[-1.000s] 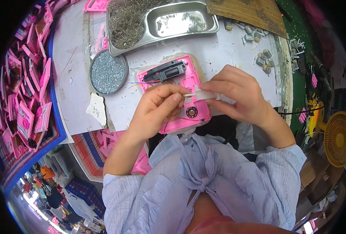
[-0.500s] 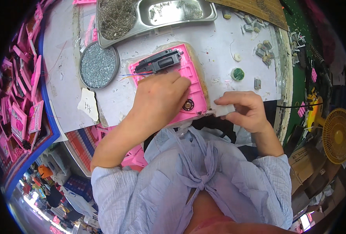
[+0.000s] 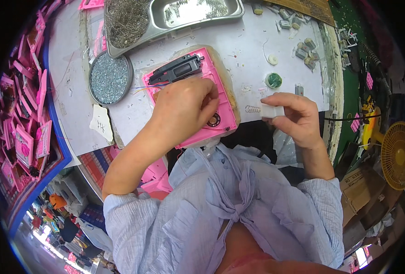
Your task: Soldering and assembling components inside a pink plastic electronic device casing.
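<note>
A pink plastic housing [image 3: 223, 102] lies on a padded base in front of me, with a black mechanism [image 3: 177, 70] along its far edge and coloured wires at that part's left end. My left hand [image 3: 184, 106] rests over the housing, fingers curled down and pressed together; whatever they grip is hidden. A round black-rimmed part [image 3: 214, 120] shows just below those fingers. Off the housing's right side, my right hand [image 3: 298, 118] pinches a small white block [image 3: 272, 111] between thumb and fingers. From the block's left end sticks out a coil spring [image 3: 252, 109].
A round dish of small metal pieces [image 3: 110, 77] stands left of the housing. Beyond it sits a metal tray [image 3: 193, 23] with springs. Small motors [image 3: 306, 52] lie at far right, near a green round piece [image 3: 273, 80]. Pink parts [image 3: 24, 141] fill a blue-edged bin at left.
My right hand has drawn the white block away from the housing, to the right and slightly farther off; the spring at its end now shows clearly. My left hand stays over the housing.
</note>
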Demonstrator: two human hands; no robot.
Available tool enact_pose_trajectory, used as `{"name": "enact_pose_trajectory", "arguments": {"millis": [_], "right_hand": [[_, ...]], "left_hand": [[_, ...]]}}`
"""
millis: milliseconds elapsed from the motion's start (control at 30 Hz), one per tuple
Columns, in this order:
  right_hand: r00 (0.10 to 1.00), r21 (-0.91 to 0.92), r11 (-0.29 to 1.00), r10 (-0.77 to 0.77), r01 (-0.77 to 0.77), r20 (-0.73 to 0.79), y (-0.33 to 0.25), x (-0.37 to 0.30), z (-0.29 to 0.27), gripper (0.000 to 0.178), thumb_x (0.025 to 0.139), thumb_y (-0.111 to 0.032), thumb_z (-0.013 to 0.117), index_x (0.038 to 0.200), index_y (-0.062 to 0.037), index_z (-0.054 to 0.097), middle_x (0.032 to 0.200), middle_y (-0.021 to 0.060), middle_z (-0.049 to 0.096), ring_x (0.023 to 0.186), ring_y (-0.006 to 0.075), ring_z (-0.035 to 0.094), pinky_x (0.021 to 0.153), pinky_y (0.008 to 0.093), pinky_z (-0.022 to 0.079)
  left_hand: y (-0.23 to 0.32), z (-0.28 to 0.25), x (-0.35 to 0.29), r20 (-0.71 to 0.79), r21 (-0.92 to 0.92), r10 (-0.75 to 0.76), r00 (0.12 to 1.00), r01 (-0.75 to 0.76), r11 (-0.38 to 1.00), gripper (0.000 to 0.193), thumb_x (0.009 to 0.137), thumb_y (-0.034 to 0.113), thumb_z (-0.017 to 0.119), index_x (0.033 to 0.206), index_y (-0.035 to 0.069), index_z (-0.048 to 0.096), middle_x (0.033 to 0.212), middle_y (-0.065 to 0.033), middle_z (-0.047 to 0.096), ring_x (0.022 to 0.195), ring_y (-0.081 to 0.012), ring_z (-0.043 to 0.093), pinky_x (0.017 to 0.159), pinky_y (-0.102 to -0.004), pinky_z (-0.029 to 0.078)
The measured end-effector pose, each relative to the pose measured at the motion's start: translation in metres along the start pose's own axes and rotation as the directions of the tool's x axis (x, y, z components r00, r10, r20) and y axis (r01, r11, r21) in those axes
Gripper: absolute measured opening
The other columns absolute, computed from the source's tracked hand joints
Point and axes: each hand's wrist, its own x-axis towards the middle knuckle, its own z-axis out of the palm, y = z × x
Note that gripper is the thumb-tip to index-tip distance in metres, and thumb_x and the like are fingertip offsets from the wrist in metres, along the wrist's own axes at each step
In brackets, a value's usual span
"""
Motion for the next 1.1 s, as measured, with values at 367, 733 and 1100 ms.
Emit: {"name": "enact_pose_trajectory", "arguments": {"millis": [367,733,1100], "right_hand": [[0.991,-0.162,0.986,-0.050,0.030,-0.121,-0.002,0.006,0.007,0.033,0.088,0.006,0.072,0.121,0.0049,0.070,0.120,0.0133,0.072,0.107,0.0177,0.068,0.093,0.0302,0.053],[0.878,-0.787,0.413,-0.345,0.459,0.331,-0.001,0.071,0.025,0.033,0.069,-0.008,0.082,0.100,-0.0103,0.075,0.098,0.0049,0.065,0.094,0.0284,0.060,0.077,0.0384,0.055],[0.753,-0.581,0.479,-0.408,0.658,0.516,0.023,0.103,0.021,0.034,0.071,-0.008,0.083,0.104,-0.0086,0.073,0.099,0.0069,0.066,0.091,0.0292,0.061,0.077,0.0403,0.052]], "left_hand": [[0.003,0.024,-0.012,-0.037,0.299,0.107,0.994,-0.091,0.950,0.016,0.083,0.013,0.077,0.097,0.006,0.075,0.084,-0.0111,0.071,0.073,-0.0298,0.069,0.065,-0.0392,0.055],[-0.028,0.026,-0.043,-0.338,-0.650,-0.319,0.885,0.025,0.759,0.004,0.097,0.000,0.069,0.100,-0.002,0.068,0.087,-0.0043,0.072,0.067,-0.0050,0.061,0.059,-0.0193,0.047],[-0.030,0.039,-0.041,-0.461,-0.559,-0.239,0.855,-0.070,0.826,0.008,0.090,-0.002,0.075,0.096,-0.001,0.070,0.073,-0.0005,0.066,0.060,-0.0017,0.060,0.050,-0.0186,0.040]]}}
